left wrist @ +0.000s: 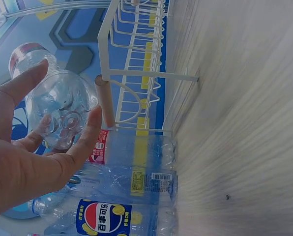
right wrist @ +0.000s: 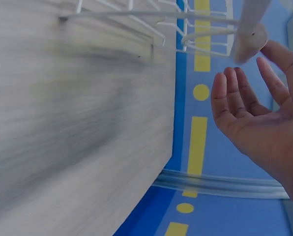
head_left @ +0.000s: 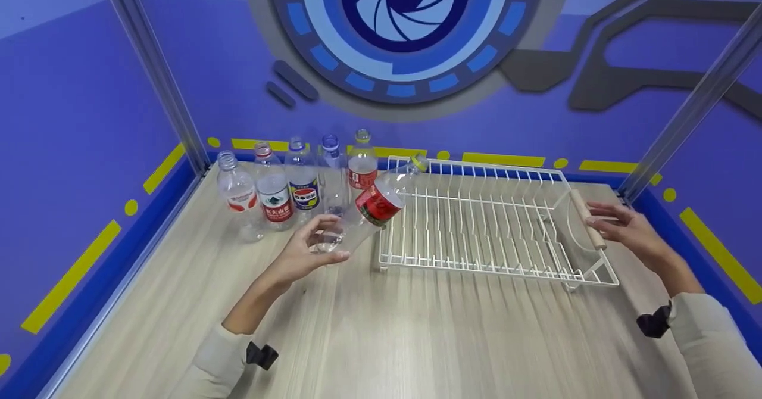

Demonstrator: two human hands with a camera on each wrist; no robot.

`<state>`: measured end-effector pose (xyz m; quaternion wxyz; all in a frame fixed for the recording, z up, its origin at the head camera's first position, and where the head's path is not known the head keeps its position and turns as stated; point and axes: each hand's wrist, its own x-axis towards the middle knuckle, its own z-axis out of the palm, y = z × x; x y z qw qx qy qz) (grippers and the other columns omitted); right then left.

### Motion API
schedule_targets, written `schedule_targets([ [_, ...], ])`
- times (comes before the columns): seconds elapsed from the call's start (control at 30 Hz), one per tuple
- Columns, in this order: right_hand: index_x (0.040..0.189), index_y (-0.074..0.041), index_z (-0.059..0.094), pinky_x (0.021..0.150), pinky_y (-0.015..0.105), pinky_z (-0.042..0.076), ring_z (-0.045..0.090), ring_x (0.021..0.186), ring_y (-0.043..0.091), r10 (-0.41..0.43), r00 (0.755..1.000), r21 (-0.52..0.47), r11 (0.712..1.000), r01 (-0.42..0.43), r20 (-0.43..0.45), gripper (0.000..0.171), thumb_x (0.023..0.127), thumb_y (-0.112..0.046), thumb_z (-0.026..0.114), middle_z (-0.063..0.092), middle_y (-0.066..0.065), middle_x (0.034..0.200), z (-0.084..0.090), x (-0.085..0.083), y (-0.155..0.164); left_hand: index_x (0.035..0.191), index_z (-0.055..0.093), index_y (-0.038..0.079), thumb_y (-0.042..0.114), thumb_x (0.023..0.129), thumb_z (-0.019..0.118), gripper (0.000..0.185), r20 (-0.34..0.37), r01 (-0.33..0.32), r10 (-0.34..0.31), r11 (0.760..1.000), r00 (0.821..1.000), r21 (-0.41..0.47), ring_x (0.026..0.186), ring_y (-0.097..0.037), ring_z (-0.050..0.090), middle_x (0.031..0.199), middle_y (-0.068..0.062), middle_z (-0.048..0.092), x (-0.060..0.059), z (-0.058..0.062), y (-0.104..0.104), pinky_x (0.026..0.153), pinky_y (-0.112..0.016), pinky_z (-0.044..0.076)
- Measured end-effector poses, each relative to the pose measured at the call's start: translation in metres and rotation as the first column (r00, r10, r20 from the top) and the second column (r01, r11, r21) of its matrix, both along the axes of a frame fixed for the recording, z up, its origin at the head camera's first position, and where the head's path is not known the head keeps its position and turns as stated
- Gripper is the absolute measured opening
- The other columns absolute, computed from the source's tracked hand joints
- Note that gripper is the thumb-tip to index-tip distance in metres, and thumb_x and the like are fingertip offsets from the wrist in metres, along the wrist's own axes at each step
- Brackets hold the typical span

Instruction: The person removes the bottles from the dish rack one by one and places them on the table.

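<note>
My left hand (head_left: 324, 241) grips the base of a clear plastic bottle with a red label (head_left: 374, 203). The bottle is tilted, and its neck points up and right over the left end of a white wire dish rack (head_left: 488, 223). In the left wrist view the fingers (left wrist: 38, 73) and thumb curl round the bottle's base (left wrist: 60, 110). My right hand (head_left: 607, 217) is at the rack's right end, fingers straight, beside its wooden handle (head_left: 588, 220). The right wrist view shows that open hand (right wrist: 242, 73) just below the handle's end (right wrist: 249, 29); I cannot tell whether they touch.
Several empty plastic bottles (head_left: 272, 192) stand in a row at the back left of the wooden table (head_left: 417, 327), among them a Pepsi bottle (left wrist: 107, 219). Blue walls and metal posts (head_left: 158, 71) close in the table on three sides.
</note>
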<state>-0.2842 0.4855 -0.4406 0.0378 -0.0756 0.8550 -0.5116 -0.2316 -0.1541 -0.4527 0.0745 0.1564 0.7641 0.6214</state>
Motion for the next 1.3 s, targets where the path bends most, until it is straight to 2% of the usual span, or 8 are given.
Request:
schedule_targets([
  [0.1,0.151,-0.008,0.047,0.083,0.014,0.055,0.064,0.103,-0.009,0.015,0.999,-0.038,0.999,-0.014,0.034,0.047,0.106,-0.018,0.057,0.062,-0.028,0.118,-0.005,0.0,0.005,0.153,0.043,0.014,0.02,0.087,0.081,0.076,0.024,-0.007,0.007,1.0,1.0,0.006,0.132,-0.039,0.051,0.143,-0.017,0.052,0.0,-0.001,0.001,0.096,-0.038,0.054],
  [0.2,0.15,-0.014,0.05,0.083,0.017,0.056,0.065,0.104,-0.005,0.062,0.995,-0.147,0.988,-0.05,0.074,0.042,0.107,-0.015,0.052,0.067,-0.022,0.118,-0.008,0.0,0.009,0.156,0.04,0.017,0.019,0.088,0.081,0.079,0.073,-0.029,0.027,0.999,0.997,0.024,0.133,-0.035,0.05,0.144,-0.016,0.05,-0.001,-0.002,0.001,0.096,-0.036,0.055],
  [0.43,0.144,-0.023,0.054,0.083,0.024,0.059,0.071,0.101,0.007,0.183,0.974,-0.439,0.892,-0.108,0.132,0.04,0.109,-0.007,0.043,0.075,-0.007,0.114,-0.014,0.002,0.012,0.158,0.035,0.009,0.012,0.092,0.075,0.077,0.117,-0.063,0.047,0.988,0.992,0.141,0.138,-0.034,0.048,0.151,-0.019,0.045,-0.003,-0.005,0.003,0.098,-0.032,0.055],
  [0.67,0.144,-0.023,0.055,0.082,0.026,0.06,0.071,0.101,0.008,0.223,0.968,-0.521,0.843,-0.132,0.117,0.042,0.11,-0.004,0.039,0.076,-0.003,0.114,-0.015,0.004,0.012,0.16,0.03,0.013,0.008,0.097,0.068,0.074,0.12,-0.07,0.043,0.971,0.992,0.23,0.144,-0.034,0.044,0.158,-0.014,0.042,-0.006,-0.003,0.001,0.102,-0.032,0.055],
  [0.8,0.145,-0.023,0.052,0.083,0.026,0.06,0.071,0.099,0.009,0.217,0.968,-0.509,0.852,-0.124,0.126,0.042,0.11,-0.005,0.039,0.075,-0.003,0.115,-0.015,0.005,0.01,0.159,0.034,0.014,0.008,0.096,0.069,0.072,0.107,-0.082,0.059,0.971,0.992,0.226,0.144,-0.034,0.043,0.157,-0.015,0.045,-0.005,-0.002,-0.004,0.1,-0.028,0.055],
  [0.97,0.149,-0.024,0.047,0.083,0.025,0.06,0.071,0.1,0.01,0.198,0.97,-0.441,0.89,-0.117,0.142,0.041,0.111,-0.01,0.04,0.074,-0.004,0.115,-0.014,0.004,0.004,0.154,0.04,0.011,0.004,0.093,0.072,0.069,0.071,-0.136,0.124,0.97,0.99,0.201,0.14,-0.032,0.045,0.151,-0.016,0.05,-0.001,-0.004,-0.011,0.102,-0.022,0.05],
  [1.13,0.149,-0.024,0.046,0.083,0.025,0.06,0.071,0.101,0.01,0.19,0.971,-0.395,0.911,-0.119,0.145,0.041,0.111,-0.011,0.04,0.075,-0.005,0.116,-0.013,0.005,0.004,0.147,0.044,0.011,0.003,0.09,0.075,0.065,0.082,-0.204,0.192,0.966,0.978,0.16,0.136,-0.025,0.05,0.147,-0.016,0.053,0.003,-0.007,-0.015,0.118,-0.038,0.041],
  [1.3,0.15,-0.025,0.045,0.085,0.026,0.059,0.072,0.103,0.01,0.188,0.971,-0.381,0.917,-0.118,0.15,0.041,0.111,-0.011,0.04,0.075,-0.004,0.116,-0.013,0.005,0.004,0.144,0.043,0.009,0.001,0.089,0.075,0.064,0.08,-0.244,0.235,0.96,0.969,0.134,0.138,-0.027,0.05,0.144,-0.015,0.056,0.004,-0.006,-0.024,0.122,-0.045,0.036],
])
